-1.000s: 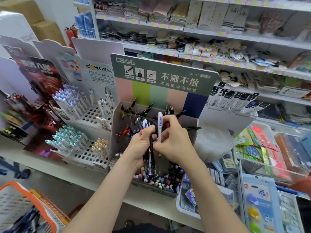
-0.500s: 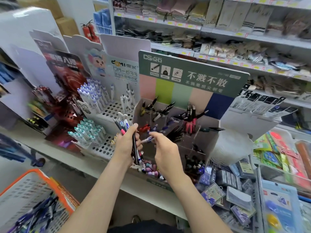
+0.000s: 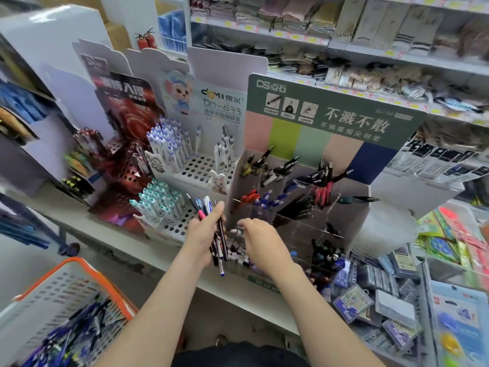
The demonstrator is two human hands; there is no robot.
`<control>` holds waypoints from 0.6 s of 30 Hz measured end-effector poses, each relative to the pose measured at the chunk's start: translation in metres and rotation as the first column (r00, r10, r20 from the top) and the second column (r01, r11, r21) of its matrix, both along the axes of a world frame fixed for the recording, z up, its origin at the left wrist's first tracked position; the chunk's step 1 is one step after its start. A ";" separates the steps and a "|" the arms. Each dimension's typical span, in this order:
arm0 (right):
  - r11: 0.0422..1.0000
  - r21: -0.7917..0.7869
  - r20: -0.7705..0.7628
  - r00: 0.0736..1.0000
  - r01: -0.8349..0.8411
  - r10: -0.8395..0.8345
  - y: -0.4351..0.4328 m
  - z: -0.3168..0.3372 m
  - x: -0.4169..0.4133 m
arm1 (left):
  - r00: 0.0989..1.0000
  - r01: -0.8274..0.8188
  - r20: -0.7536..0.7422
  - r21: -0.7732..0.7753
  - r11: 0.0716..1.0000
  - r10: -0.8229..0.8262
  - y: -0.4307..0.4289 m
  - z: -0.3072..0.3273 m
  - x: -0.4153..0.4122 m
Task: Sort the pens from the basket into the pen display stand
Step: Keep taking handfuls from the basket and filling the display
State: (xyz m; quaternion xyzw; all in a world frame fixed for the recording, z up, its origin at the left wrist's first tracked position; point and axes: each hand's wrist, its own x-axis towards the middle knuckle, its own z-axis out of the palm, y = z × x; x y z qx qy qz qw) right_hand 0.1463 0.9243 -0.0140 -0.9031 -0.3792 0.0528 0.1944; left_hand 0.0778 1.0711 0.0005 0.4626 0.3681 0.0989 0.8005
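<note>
My left hand [image 3: 202,238] grips a bundle of several pens [image 3: 221,242], tips fanned up and down, in front of the pen display stand [image 3: 341,186] with its green header and clear compartments. My right hand [image 3: 260,243] hangs just right of the bundle, over the stand's lower front compartments. Its fingers curl down, and the white end of a pen [image 3: 234,231] shows at their tips. The white basket with an orange rim [image 3: 82,264] sits at the lower left and holds several blue and black pens [image 3: 71,340].
A white perforated stand with blue and teal pens [image 3: 164,202] stands left of the display, and a red one [image 3: 124,176] is further left. Packaged stationery trays [image 3: 383,295] fill the shelf to the right. Shelves of folded goods [image 3: 304,51] run behind.
Both hands have come down from the upper compartments to the stand's front rows. The right hand took one pen from the bundle and lowered it. My view has shifted left and down.
</note>
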 end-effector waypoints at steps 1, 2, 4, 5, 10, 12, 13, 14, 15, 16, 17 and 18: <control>1.000 0.000 -0.032 0.999 -0.007 0.007 0.000 0.000 -0.002 | 1.000 0.017 -0.003 0.002 1.000 -0.017 -0.001 0.000 0.000; 0.999 0.029 -0.037 0.999 0.023 -0.022 0.000 0.001 -0.003 | 0.999 0.039 -0.008 0.001 0.999 -0.039 -0.002 0.002 0.000; 0.977 0.176 -0.026 0.992 0.124 -0.121 0.000 0.009 -0.008 | 0.996 0.092 0.005 -0.012 0.996 -0.092 -0.004 0.005 0.000; 0.937 0.292 -0.070 0.982 0.190 -0.177 -0.002 0.017 -0.011 | 0.992 0.120 0.030 -0.025 0.993 -0.119 -0.006 0.007 0.001; 0.756 0.537 -0.472 0.876 0.373 -0.097 -0.008 0.052 -0.027 | 0.967 0.184 0.195 -0.093 0.979 -0.163 -0.023 0.023 0.007; 0.759 0.513 -0.480 0.867 0.402 -0.134 -0.014 0.054 -0.028 | 0.960 0.195 0.208 -0.020 0.981 -0.186 -0.024 0.023 0.011; 0.760 0.496 -0.486 0.860 0.420 -0.158 -0.018 0.058 -0.027 | 0.957 0.208 0.204 0.016 0.978 -0.207 -0.024 0.024 0.014; 0.766 0.478 -0.492 0.853 0.429 -0.171 -0.023 0.062 -0.024 | 0.951 0.240 0.187 0.057 0.969 -0.246 -0.025 0.026 0.016; 0.782 0.456 -0.482 0.857 0.424 -0.183 -0.028 0.067 -0.021 | 0.943 0.279 0.165 0.080 0.957 -0.289 -0.029 0.028 0.017; 0.799 0.432 -0.449 0.869 0.417 -0.211 -0.033 0.072 -0.017 | 0.935 0.303 0.172 0.062 0.951 -0.310 -0.032 0.030 0.020; 0.801 0.420 -0.407 0.878 0.426 -0.254 -0.039 0.077 -0.014 | 0.931 0.311 0.194 0.025 0.950 -0.310 -0.037 0.031 0.024; 0.773 0.431 -0.380 0.871 0.466 -0.313 -0.045 0.081 -0.009 | 0.930 0.313 0.207 -0.015 0.950 -0.303 -0.041 0.034 0.027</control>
